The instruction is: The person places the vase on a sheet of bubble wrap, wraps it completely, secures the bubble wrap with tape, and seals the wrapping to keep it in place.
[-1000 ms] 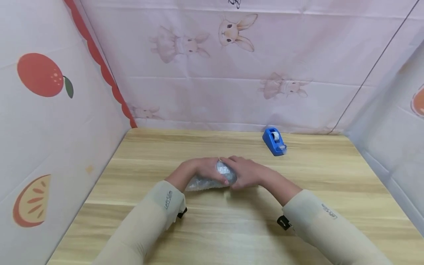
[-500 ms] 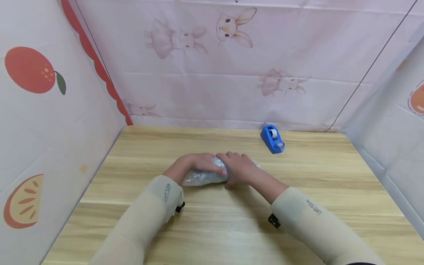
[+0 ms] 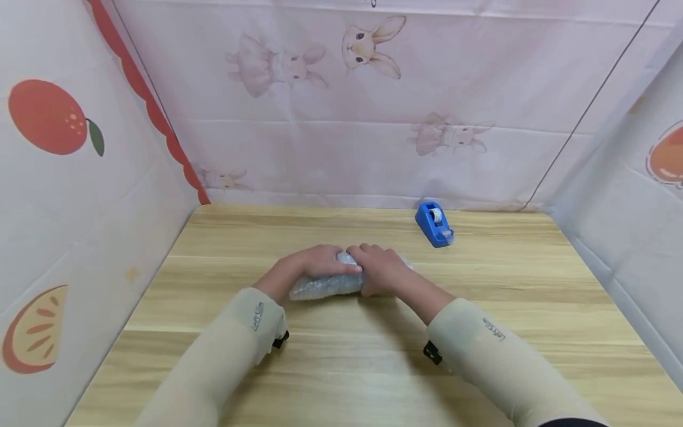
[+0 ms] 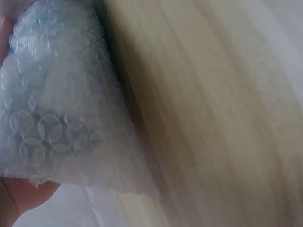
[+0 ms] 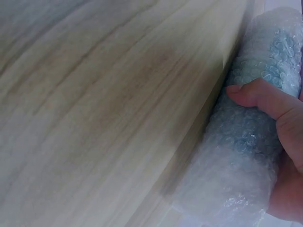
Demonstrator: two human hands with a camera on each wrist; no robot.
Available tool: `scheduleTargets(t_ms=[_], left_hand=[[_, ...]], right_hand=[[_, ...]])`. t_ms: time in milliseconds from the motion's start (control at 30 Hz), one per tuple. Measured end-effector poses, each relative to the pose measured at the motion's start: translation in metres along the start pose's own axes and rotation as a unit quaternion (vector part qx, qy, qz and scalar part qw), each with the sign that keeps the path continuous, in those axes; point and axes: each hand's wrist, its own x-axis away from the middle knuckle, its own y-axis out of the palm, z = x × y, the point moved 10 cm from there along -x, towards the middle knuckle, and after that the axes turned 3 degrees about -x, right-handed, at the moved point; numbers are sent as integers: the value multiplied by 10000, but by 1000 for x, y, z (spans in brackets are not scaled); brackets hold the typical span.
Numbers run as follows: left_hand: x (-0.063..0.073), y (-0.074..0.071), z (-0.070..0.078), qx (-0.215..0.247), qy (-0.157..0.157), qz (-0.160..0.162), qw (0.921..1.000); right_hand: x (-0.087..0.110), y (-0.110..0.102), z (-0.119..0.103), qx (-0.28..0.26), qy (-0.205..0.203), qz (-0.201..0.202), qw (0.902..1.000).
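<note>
A bundle of clear bubble wrap (image 3: 326,287) lies across the wooden table, rolled into a long shape. Something bluish shows faintly through the wrap (image 5: 251,130) in the right wrist view; what it is cannot be made out. My left hand (image 3: 321,261) holds the left part from above, its thumb along the near side. Close beside it, my right hand (image 3: 380,270) grips the middle, with the thumb (image 5: 260,96) curled over the wrap. The left wrist view has the loose, flattened end of the wrap (image 4: 61,109) up close, partly covering the left hand.
A blue tape dispenser (image 3: 434,224) with a roll of tape stands at the back right of the wooden table (image 3: 341,367). Printed cloth walls (image 3: 320,160) with rabbits and fruit enclose the table at the back and both sides.
My right hand has turned and shifted slightly left, now gripping over the bundle. The bundle has rotated from end-on to lying more sideways. The head view has moved slightly.
</note>
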Motion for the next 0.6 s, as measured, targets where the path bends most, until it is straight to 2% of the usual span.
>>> scheduleTargets(t_ms=[100, 200, 300, 400, 500, 600], left_hand=[[6, -7, 2, -495, -88, 488, 9975], [12, -10, 11, -1191, 60, 867, 9891], [19, -8, 21, -1928, 183, 1122, 9746], [26, -5, 28, -2547, 148, 1302, 9581], [29, -4, 32, -2904, 78, 1465, 9456], [29, -5, 30, -2997, 60, 1590, 9407]], right_hand=[[0, 2, 2, -63, 138, -48, 9999], [-1, 3, 4, -62, 224, -127, 9997], [-3, 4, 5, 2, 272, -192, 9994], [-4, 3, 6, 104, 295, -208, 9993], [-5, 1, 5, 150, 270, -203, 9993], [-6, 0, 5, 83, 263, -243, 9993]])
